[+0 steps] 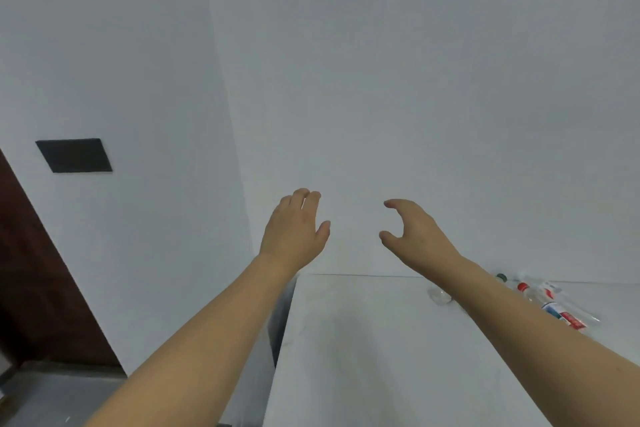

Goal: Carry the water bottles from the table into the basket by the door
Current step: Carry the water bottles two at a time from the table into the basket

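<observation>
A person's 2 bare arms reach forward over a white, smooth-topped table pushed against a plain pale grey-white wall. The left hand is raised with fingers spread loosely apart and holds nothing; the right hand hangs in a curved, claw-like pose, thumb and fingers well apart, also empty. Both hands hover above the table's far edge, touching nothing. The clear plastic water bottles lie on their sides at the table's right, near the wall, partly hidden behind the right forearm; one shows a red cap, another a dark green cap, and at least 1 carries a red-and-blue label. Their exact count cannot be told. On the left wall sits a flat black rectangular panel, beside a dark reddish-brown wooden door. Grey floor shows below.
</observation>
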The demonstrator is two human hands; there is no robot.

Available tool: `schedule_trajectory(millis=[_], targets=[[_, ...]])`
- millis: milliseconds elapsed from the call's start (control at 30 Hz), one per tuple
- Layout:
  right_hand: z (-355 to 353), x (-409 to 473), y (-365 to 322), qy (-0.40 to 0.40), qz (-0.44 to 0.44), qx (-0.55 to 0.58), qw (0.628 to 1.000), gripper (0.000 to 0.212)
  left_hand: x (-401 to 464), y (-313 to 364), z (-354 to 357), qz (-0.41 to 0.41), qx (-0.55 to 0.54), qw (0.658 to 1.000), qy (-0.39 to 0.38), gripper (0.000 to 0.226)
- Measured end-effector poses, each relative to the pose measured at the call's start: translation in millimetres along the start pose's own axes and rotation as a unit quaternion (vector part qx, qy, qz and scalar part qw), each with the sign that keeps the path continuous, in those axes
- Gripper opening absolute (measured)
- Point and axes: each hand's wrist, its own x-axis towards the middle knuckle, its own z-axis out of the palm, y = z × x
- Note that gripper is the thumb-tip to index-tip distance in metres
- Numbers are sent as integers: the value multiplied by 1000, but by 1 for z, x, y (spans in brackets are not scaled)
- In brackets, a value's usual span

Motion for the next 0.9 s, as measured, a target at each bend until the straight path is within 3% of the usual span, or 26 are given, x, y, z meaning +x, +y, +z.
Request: schedule_trajectory(millis=[167,333,633,800,900], targets=[[-50,4,72,6,6,30,1000,57,16,72,29,-17,10,1000,-16,56],[-97,2,170,-19,28,45,998,57,29,149,66,-101,-28,994,-11,56],[-147,20,304,-26,152,103,983,59,68,240,157,-107,-37,990,-88,57],[-152,35,388,-36,252,156,954,58,101,288,222,-146,-63,977,-144,58],[-138,56,438,-59,348,231,907,51,120,307,265,-150,-51,968,-195,57]])
